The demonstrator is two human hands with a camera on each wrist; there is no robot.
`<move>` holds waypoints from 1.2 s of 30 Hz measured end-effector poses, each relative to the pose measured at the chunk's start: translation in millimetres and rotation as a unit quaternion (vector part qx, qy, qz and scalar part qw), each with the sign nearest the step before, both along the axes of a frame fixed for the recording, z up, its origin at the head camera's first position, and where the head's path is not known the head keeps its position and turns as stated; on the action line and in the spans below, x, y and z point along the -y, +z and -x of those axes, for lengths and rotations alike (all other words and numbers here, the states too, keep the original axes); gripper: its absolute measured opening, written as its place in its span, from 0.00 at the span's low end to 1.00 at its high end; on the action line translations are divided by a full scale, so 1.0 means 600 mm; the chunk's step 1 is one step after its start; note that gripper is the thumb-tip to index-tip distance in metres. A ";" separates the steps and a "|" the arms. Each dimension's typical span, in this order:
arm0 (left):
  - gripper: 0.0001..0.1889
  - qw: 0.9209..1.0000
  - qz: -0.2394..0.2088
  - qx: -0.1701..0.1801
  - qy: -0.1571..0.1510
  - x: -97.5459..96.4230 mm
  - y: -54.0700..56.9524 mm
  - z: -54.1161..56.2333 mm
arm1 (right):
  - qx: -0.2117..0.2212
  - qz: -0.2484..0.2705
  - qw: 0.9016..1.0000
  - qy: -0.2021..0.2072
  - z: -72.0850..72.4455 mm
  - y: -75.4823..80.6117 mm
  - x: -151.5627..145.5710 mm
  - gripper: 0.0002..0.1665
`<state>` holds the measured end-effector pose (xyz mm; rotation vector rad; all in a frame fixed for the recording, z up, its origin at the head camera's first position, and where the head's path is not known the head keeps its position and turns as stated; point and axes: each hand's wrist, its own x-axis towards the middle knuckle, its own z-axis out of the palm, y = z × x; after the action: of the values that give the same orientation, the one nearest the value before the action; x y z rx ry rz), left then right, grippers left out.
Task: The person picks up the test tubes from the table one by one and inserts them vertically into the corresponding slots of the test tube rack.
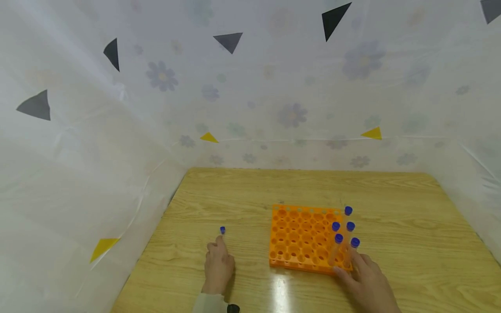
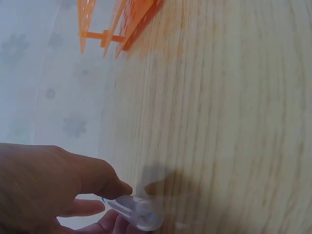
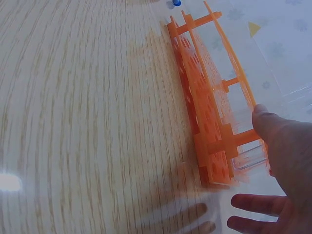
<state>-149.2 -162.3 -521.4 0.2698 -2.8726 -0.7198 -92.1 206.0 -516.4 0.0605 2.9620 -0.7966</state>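
Observation:
In the head view my left hand [image 1: 219,267] pinches a clear test tube with a blue cap [image 1: 222,229], left of the orange rack [image 1: 287,262]. The left wrist view shows the clear test tube [image 2: 141,213] between thumb and fingers, its rounded end towards the camera. My right hand [image 1: 369,278] is at the rack's front right corner, thumb against the upper plate and other fingers extended. Its index finger is beside a blue-capped tube [image 1: 355,242]; contact is unclear. Several blue-capped tubes stand upright in the rack's right-hand columns.
Under everything lies a wood-grain table [image 1: 415,217]. Pale flower-patterned sheeting [image 1: 250,104] with black, grey and yellow triangles rises behind and at both sides. The rack's other holes, left of the tubes, show no tubes in them.

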 end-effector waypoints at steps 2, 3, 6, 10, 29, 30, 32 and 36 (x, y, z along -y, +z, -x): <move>0.23 1.000 -0.006 0.010 -0.001 0.000 0.001 0.001 | 0.006 0.001 1.000 0.000 0.000 0.001 0.000 0.54; 0.22 1.000 -0.009 0.017 -0.003 -0.001 0.002 0.001 | 0.010 0.001 1.000 0.000 0.000 0.001 0.000 0.54; 0.19 0.999 -0.023 0.038 -0.007 -0.001 0.004 0.003 | 0.017 0.003 1.000 -0.001 0.001 0.002 0.000 0.54; 0.17 0.997 -0.042 0.056 -0.012 -0.001 0.007 0.005 | 0.014 0.004 1.000 -0.001 0.001 0.003 0.000 0.53; 0.23 0.994 -0.087 0.053 -0.047 -0.014 0.028 0.013 | -0.007 0.006 1.000 0.001 -0.001 0.001 0.000 0.52; 0.23 0.994 -0.088 0.052 -0.047 -0.016 0.031 0.013 | -0.010 0.006 1.000 0.001 -0.001 0.001 0.000 0.52; 0.23 0.993 -0.091 0.050 -0.047 -0.020 0.035 0.014 | -0.011 0.006 1.000 0.002 0.000 0.000 -0.001 0.52; 0.23 0.993 -0.100 0.049 -0.046 -0.029 0.043 0.018 | -0.011 0.004 1.000 0.002 -0.001 0.000 0.000 0.52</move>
<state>-160.3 -144.9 -495.4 0.2029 -2.9227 -1.0410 -91.7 206.2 -516.4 0.0462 2.9790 -0.8131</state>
